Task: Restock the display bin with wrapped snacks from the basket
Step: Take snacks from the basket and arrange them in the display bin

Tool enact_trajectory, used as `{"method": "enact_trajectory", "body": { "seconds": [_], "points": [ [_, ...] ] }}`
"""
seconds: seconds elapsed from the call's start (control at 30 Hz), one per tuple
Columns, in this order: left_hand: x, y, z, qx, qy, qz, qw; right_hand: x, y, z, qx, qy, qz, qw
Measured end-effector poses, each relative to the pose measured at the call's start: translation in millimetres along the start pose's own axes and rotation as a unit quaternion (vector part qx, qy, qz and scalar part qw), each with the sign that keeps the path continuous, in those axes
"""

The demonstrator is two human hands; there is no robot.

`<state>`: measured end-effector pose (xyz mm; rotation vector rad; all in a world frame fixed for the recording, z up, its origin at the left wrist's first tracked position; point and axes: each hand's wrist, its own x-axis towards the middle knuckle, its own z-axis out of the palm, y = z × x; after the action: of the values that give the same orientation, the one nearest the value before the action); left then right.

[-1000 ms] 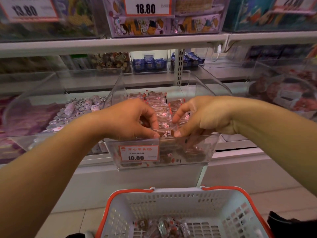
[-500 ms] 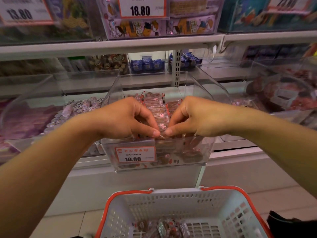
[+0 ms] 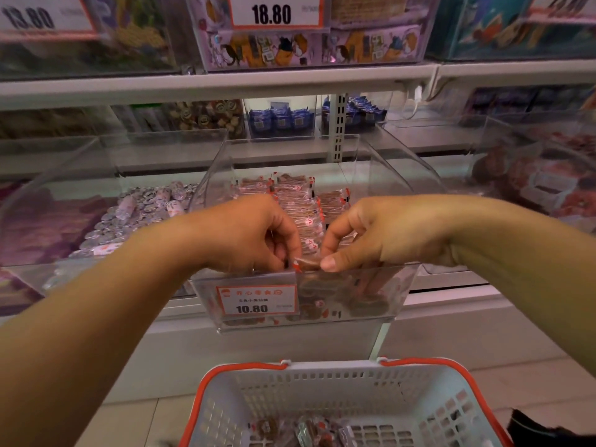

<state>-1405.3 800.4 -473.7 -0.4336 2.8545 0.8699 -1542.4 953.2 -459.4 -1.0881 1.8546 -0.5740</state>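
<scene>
Hands: the left hand (image 3: 254, 233) and right hand (image 3: 364, 233) meet over the front lip of the clear display bin (image 3: 400, 295), fingers curled, together pinching one wrapped snack (image 3: 308, 262) by its ends.
Snack: held just above the bin's front wall, level with its rim.
Bin: more wrapped snacks lie in rows behind the hands and piled low at the front; a price tag (image 3: 256, 301) reading 10.80 sits on the front wall.
In the way: the two hands cover the middle of the bin; the right fingers show dimly through the clear wall.
Basket: a white basket (image 3: 322, 385) with an orange rim stands below the bin, a few wrapped snacks at its bottom.
Around: a neighbouring bin of silvery sweets (image 3: 138, 214) to the left; boxed goods and an 18.80 price card (image 3: 274, 11) on the shelf above.
</scene>
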Motion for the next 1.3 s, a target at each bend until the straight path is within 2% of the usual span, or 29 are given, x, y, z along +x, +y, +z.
{"method": "enact_trajectory", "body": {
  "seconds": [0.1, 0.2, 0.33, 0.53, 0.6, 0.7, 0.93, 1.0, 1.13, 1.3],
  "points": [
    [1.9, -0.4, -2.0, 0.031, -0.004, 0.012, 0.999, 0.0, 1.8, 0.2, 0.024, 0.033, -0.004, 0.999],
    [0.7, -1.8, -3.2, 0.054, 0.006, 0.058, 0.997, -0.5, 0.7, 0.3, 0.02, 0.04, -0.012, 0.999],
    [-3.8, -9.1, -4.2, 0.042, 0.029, 0.103, 0.993, 1.3, 1.2, -9.8, -0.135, 0.078, -0.031, 0.987],
    [-2.5, -18.1, -5.7, -0.002, 0.038, 0.122, 0.992, 2.1, -3.2, -13.4, -0.244, 0.053, -0.059, 0.967],
    [-1.6, -19.4, -7.2, -0.014, 0.033, 0.113, 0.993, 6.5, -5.1, -10.9, -0.216, 0.041, -0.074, 0.973],
    [-1.1, -20.7, -7.9, -0.048, 0.014, 0.096, 0.994, 9.3, -8.0, -8.3, -0.107, 0.003, -0.054, 0.993],
    [1.4, -20.7, -12.5, -0.133, -0.032, 0.076, 0.988, 15.8, -9.4, -1.8, 0.015, 0.017, 0.03, 0.999],
    [1.9, -17.9, -12.6, -0.146, -0.054, 0.073, 0.985, 15.6, -11.0, -2.2, 0.007, 0.016, 0.038, 0.999],
    [4.3, -16.8, -8.6, -0.136, -0.037, 0.067, 0.988, 11.6, -9.4, -1.6, -0.132, 0.01, 0.021, 0.991],
    [3.4, -17.8, -7.7, -0.131, -0.037, 0.045, 0.99, 0.5, -14.3, -3.5, -0.115, 0.005, 0.027, 0.993]
  ]
}}
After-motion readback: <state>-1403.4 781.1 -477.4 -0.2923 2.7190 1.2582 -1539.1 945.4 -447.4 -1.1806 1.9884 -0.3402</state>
